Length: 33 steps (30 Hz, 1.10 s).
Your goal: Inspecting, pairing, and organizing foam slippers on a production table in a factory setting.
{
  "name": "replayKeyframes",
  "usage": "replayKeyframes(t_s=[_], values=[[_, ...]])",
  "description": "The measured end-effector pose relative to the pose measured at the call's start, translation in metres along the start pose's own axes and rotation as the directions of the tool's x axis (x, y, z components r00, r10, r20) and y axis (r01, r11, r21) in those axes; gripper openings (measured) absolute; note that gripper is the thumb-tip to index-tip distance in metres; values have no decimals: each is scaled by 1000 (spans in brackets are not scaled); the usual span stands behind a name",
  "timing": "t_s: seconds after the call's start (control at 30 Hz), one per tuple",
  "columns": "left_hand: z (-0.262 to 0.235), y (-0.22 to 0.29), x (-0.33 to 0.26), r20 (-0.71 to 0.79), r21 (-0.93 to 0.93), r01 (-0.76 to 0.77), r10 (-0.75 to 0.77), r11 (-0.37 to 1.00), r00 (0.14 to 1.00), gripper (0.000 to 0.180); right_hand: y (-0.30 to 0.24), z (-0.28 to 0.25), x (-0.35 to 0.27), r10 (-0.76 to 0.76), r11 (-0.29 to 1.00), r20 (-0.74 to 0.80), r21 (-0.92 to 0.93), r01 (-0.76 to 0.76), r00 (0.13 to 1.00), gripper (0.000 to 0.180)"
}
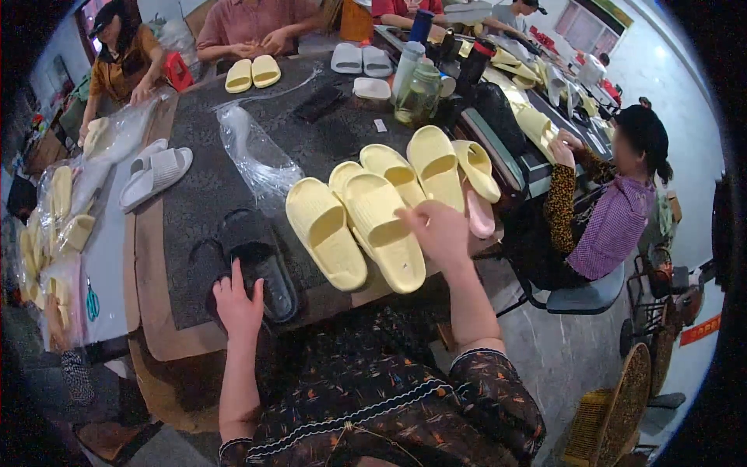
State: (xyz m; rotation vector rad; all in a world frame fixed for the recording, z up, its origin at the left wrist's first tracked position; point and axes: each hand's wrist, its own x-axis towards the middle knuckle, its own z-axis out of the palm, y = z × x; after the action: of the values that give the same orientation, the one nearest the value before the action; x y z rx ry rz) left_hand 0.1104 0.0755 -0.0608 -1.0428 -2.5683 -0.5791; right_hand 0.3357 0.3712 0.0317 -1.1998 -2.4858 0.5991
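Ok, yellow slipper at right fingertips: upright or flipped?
Upright: the slipper shows its strap on top and footbed facing up.

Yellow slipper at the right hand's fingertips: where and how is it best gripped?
Probably by the ribbed strap of the yellow slipper, from the near right: thumb inside, fingers on top. The strap arches up, its opening facing the near side; the right hand is on the right, and a second yellow slipper lies close on the left.
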Motion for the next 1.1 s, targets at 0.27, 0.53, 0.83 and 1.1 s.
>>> replayKeyframes(t_s=[0.27, 0.53, 0.83, 1.1], values=[[2, -3, 0, -42, -25, -25, 24, 999, 999, 57, -43, 85, -19, -247, 956, -147, -201, 215, 958, 54], [3, -4, 1, -75, 5, -55, 55, 998, 996, 56, -33, 53, -5, -220, 975, -247, -91, 204, 944, 40], [4, -6, -1, -33, -43, -16, 14, 999, 999, 57, 53, -61, 118, 2, 981, -632, -149, -125, 775, 42], [5, -5, -1, -53, -35, -11, 9, 999, 999, 58, 110, -74, 185, -48, 989, -670, -136, -59, 741, 48]])
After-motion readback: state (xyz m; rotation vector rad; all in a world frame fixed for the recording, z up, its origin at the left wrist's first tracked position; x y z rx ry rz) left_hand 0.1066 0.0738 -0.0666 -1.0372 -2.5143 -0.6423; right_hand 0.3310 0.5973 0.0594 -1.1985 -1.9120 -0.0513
